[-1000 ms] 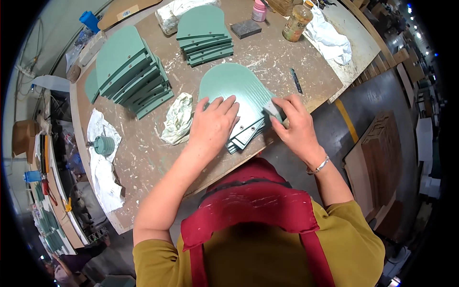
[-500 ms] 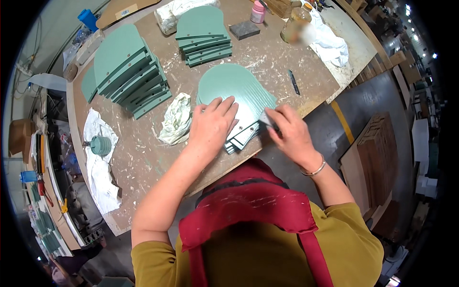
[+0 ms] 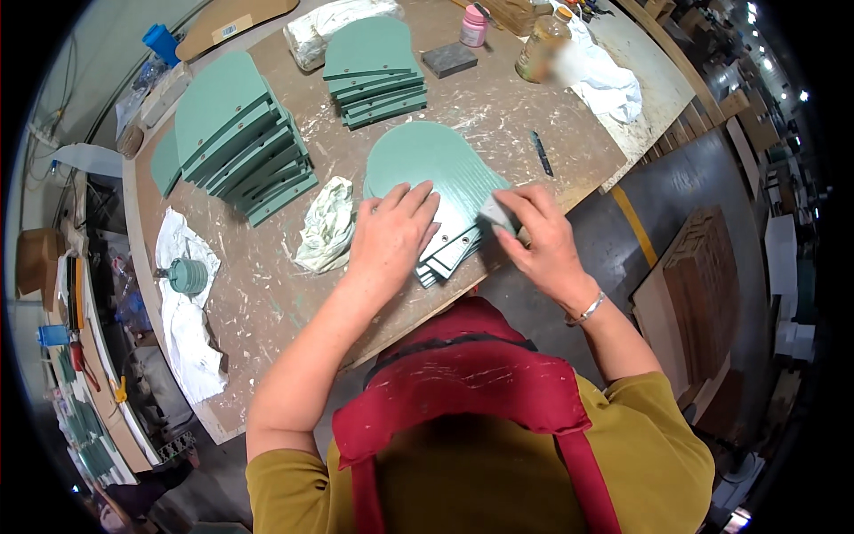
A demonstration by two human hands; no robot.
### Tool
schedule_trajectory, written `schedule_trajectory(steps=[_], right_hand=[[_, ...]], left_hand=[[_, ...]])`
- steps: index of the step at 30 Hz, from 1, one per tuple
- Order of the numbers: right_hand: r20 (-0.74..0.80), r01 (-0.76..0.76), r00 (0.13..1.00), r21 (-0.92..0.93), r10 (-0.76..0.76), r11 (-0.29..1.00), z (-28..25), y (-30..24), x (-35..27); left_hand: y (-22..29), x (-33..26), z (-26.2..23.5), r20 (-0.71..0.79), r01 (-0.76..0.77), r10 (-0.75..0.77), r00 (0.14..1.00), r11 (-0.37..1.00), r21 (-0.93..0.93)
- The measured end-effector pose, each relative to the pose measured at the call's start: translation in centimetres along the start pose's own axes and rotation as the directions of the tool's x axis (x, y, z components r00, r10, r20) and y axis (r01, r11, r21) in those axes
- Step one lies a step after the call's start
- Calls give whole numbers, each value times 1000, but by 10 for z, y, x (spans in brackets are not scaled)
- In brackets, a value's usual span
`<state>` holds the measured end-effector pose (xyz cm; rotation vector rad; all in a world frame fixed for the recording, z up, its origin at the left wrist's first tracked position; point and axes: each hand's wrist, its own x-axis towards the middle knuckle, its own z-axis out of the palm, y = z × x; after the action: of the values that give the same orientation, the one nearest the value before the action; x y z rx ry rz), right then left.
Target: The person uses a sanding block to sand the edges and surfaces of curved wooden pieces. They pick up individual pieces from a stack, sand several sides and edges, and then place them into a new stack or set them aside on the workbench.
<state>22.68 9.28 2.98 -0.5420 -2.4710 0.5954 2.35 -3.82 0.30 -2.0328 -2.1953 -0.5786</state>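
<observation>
A fanned stack of green, round-ended panels (image 3: 422, 160) lies near the table's front edge, its straight ends with small holes toward me. My left hand (image 3: 391, 236) rests flat on the top panel, fingers stretched out. In my right hand (image 3: 544, 233) is a small grey sanding block (image 3: 495, 212), held between thumb and fingers against the stack's right edge. The fingers hide part of that block. Left of my left hand lies a crumpled pale cloth (image 3: 326, 227).
Two more stacks of green panels (image 3: 218, 111) (image 3: 369, 53) stand at the back. A dark grey block (image 3: 449, 60), pink bottle (image 3: 474, 27), glass jar (image 3: 540, 49) and black knife (image 3: 542, 153) lie farther right. At left, a green-stained jar (image 3: 187, 275) sits on white cloth (image 3: 191, 347).
My right hand has shifted slightly up and left along the stack's edge with the sanding block, and more of the block shows. The left hand stays on the top panel.
</observation>
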Motion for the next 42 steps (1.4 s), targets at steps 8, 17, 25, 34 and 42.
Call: schedule_trajectory(steps=[8, 17, 25, 34, 42], right_hand=[[99, -382, 869, 758, 485, 529, -14, 40, 27], [320, -291, 825, 947, 465, -136, 39, 21, 49], [290, -314, 842, 949, 456, -25, 49, 8, 48], [243, -350, 872, 917, 426, 194, 55, 11, 49], [261, -305, 952, 860, 161, 410, 49, 0, 52]], left_hand=[[-58, -63, 7, -107, 284, -300, 948, 949, -139], [-37, -48, -24, -235, 375, -419, 877, 903, -210], [-2, -44, 8, -104, 55, -83, 991, 968, -245], [-17, -1, 25, -209, 353, -415, 885, 893, -278], [-54, 9, 6, 33, 483, -735, 678, 410, -774]])
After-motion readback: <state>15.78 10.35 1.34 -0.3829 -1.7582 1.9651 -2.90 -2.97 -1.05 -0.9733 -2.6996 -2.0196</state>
